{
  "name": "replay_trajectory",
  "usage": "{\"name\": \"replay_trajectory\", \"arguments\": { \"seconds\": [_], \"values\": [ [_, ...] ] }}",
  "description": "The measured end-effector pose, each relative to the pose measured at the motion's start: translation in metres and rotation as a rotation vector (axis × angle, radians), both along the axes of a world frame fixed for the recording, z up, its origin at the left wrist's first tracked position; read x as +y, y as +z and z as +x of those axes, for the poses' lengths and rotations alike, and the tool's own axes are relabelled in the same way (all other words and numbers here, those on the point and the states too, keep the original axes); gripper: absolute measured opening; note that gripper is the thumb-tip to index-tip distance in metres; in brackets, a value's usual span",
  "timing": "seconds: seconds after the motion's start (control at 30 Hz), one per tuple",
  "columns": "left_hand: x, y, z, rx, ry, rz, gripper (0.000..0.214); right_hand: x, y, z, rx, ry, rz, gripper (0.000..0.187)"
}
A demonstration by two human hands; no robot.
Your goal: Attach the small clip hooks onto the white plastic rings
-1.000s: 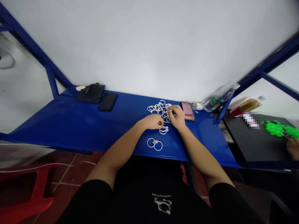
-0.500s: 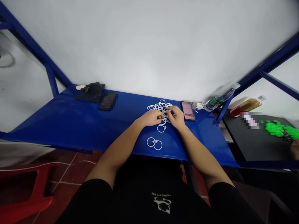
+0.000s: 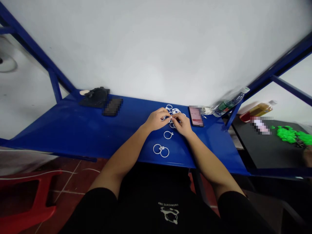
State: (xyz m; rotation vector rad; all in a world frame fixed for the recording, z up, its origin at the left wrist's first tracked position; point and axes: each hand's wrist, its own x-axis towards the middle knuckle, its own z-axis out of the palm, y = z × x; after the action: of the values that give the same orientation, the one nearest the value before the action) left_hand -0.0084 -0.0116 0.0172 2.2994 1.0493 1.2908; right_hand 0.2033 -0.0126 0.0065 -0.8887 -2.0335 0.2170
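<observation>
On the blue table (image 3: 73,130) lies a heap of white plastic rings (image 3: 170,109) near the wall. My left hand (image 3: 156,119) and my right hand (image 3: 183,124) meet over the heap, fingers curled and pinching white rings between them. A single white ring (image 3: 168,135) lies just in front of the hands. Closer to the table's front edge rests a joined pair of white rings (image 3: 161,150).
A phone with a lit pink screen (image 3: 195,115) lies right of my hands, a plastic bottle (image 3: 229,102) beyond it. A dark phone (image 3: 112,106) and a black object (image 3: 95,96) sit at the back left. Green pieces (image 3: 293,135) lie on a black table to the right. A red chair (image 3: 24,198) stands lower left.
Both hands have moved away from me into the heap of rings and come together. The ring my left hand held a second ago now lies alone on the table.
</observation>
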Motion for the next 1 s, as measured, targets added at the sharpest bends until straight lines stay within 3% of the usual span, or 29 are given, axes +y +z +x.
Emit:
{"name": "replay_trajectory", "arguments": {
  "seconds": [0.43, 0.53, 0.67, 0.77, 0.87, 1.0],
  "values": [
    [0.006, -0.002, -0.002, -0.003, -0.094, -0.019, 0.008, 0.001, -0.004, -0.001, -0.021, 0.022, -0.025, 0.020],
    [0.005, -0.003, 0.000, 0.002, -0.060, 0.008, 0.010, 0.000, -0.002, -0.001, -0.024, 0.006, 0.002, 0.018],
    [0.004, -0.005, 0.002, -0.010, 0.061, 0.045, 0.026, 0.002, -0.001, 0.001, 0.011, -0.130, 0.023, 0.016],
    [0.006, -0.005, -0.001, 0.026, 0.105, -0.021, 0.031, 0.007, -0.003, 0.004, 0.105, -0.260, 0.024, 0.013],
    [0.007, -0.002, -0.004, 0.154, 0.026, -0.147, 0.021, 0.012, -0.004, 0.005, 0.183, -0.317, 0.014, 0.015],
    [0.000, 0.002, 0.000, 0.391, -0.171, -0.333, 0.039, 0.008, -0.004, 0.003, 0.167, -0.269, 0.027, 0.013]
  ]
}}
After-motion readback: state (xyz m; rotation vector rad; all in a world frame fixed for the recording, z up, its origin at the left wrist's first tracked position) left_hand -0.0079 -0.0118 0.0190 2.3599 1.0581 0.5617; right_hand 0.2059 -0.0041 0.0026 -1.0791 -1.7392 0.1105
